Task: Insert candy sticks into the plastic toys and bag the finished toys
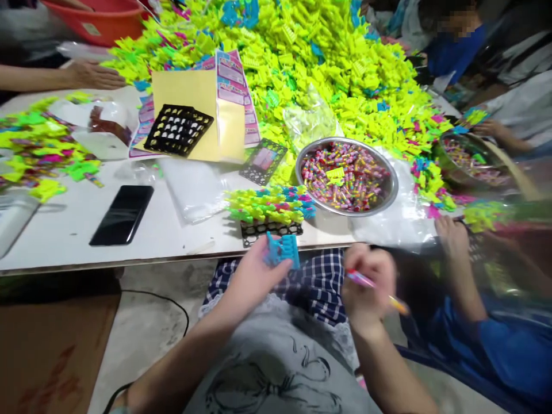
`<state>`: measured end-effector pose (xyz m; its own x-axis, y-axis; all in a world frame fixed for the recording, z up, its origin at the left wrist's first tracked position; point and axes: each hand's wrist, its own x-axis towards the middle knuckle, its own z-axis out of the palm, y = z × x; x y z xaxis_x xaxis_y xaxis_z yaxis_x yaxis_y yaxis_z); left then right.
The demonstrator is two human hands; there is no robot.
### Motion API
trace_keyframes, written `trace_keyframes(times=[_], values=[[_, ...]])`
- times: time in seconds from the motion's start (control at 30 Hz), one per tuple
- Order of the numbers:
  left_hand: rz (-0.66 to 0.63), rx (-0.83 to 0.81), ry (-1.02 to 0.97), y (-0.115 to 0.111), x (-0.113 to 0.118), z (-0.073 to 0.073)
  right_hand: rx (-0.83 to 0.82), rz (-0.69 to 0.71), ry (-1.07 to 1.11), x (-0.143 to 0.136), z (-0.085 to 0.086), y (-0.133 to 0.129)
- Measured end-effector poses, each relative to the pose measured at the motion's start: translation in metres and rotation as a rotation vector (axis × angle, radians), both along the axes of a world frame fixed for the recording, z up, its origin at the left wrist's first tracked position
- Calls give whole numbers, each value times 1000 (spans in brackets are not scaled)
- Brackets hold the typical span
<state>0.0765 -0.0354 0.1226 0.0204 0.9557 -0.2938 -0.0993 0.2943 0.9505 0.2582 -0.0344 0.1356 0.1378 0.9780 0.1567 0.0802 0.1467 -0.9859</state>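
A blue plastic piece (283,250) is held between the thumb and fingers of my left hand (254,270), just off the table's front edge. To its right, my right hand (370,282) is closed on a thin candy stick (361,279), red and pink at one end and orange at the other, blurred by motion. Behind my left hand, a black holed tray (252,233) carries rows of yellow, green, blue and pink pieces (271,205). A steel bowl (393,183) full of small wrapped candy sticks (345,184) stands behind my right hand, with one yellow piece on top.
Yellow plastic pieces (310,63) are heaped across the back of the table (77,253). A black phone (122,215) lies left, near clear bags (190,187) and printed sheets (185,86). Other people's hands rest at the left (97,75) and right (452,236). A red basin (101,23) stands back left.
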Motion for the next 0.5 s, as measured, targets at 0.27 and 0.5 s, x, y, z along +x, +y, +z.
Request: trace_keyframes(times=[0.27,0.5], values=[[-39,-44,-12,2,-1,-5,-428,252,383,-33,-42,3],[-23,-42,15,2,-5,-10,-573,268,544,-33,-39,5]])
